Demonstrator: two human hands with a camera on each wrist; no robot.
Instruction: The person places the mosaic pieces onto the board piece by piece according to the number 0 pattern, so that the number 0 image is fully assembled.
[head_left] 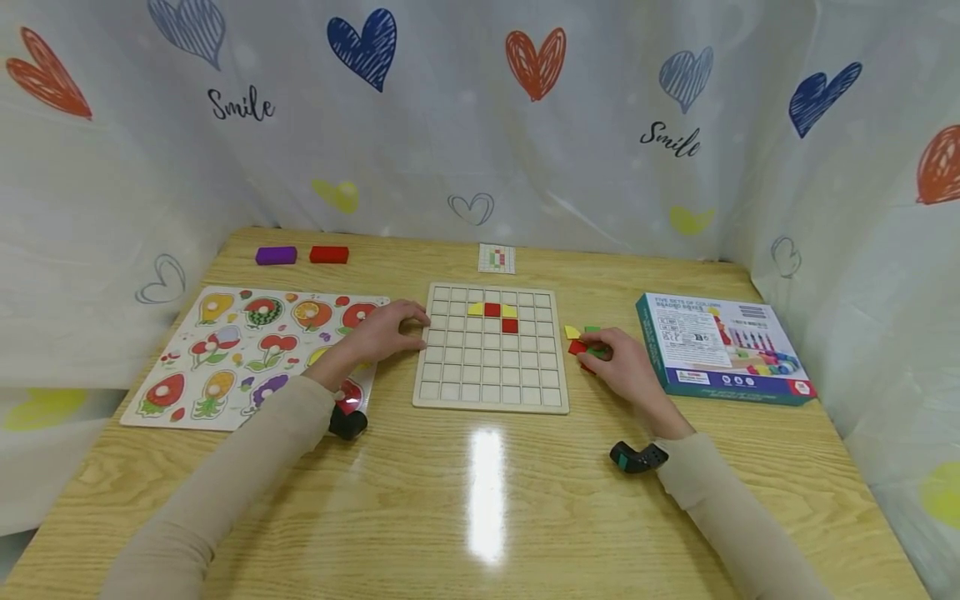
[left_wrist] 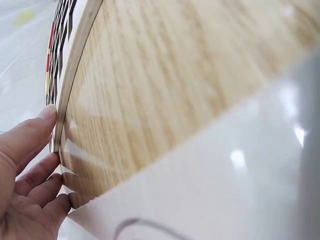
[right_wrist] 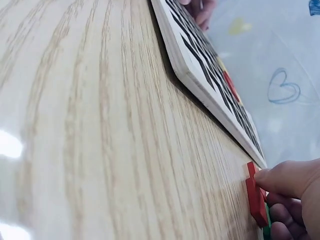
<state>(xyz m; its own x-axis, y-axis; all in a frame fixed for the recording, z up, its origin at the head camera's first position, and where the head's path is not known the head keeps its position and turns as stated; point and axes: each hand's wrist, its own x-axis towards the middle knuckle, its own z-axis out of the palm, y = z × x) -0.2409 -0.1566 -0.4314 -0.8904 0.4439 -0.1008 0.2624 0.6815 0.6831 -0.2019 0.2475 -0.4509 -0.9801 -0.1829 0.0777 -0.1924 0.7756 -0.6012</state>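
A square wooden grid board (head_left: 491,400) lies mid-table with two red square tiles (head_left: 510,326) and two yellow tiles (head_left: 476,309) in its upper cells. At the board's left edge, my left hand (head_left: 382,332) touches the rim with thumb and index finger apart; in the left wrist view its thumb (left_wrist: 35,127) reaches the rim. Right of the board my right hand (head_left: 618,362) is over a small pile of loose tiles. There a yellow tile (head_left: 572,332), red tiles (right_wrist: 256,197) and green tiles (head_left: 597,353) show. Its thumb touches a red one; the other fingers are partly hidden.
A fruit puzzle board (head_left: 180,354) lies on the left, partly under my left forearm. A boxed set (head_left: 720,350) is on the right. Behind the grid board lies a pattern card (head_left: 497,259). Purple (head_left: 276,256) and red (head_left: 329,255) blocks are at the back left.
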